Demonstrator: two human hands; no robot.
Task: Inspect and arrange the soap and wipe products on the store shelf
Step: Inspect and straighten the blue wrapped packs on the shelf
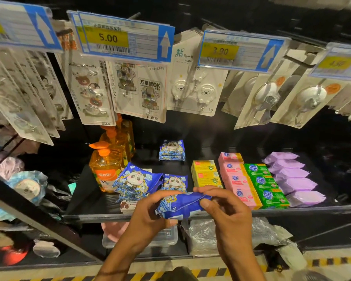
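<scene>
Black store shelf (312, 208), its back partly hidden by hanging hook cards (138, 90). Pink, green and yellow soap boxes (238, 179) at 2 o'clock of the hands, orange pump bottles (107, 169) at 10. Left hand (150, 214) and right hand (230, 211) fingers clamp the blue panda-print wipe pack (180, 206) at the shelf's front edge.

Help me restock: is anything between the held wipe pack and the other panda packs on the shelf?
Nothing visible does. The left hand and right hand hold the wipe pack before the shelf edge, panda packs directly behind it.

Left hand (150, 210) and right hand (227, 209) side by side, both pinching one wipe pack (182, 206).
</scene>
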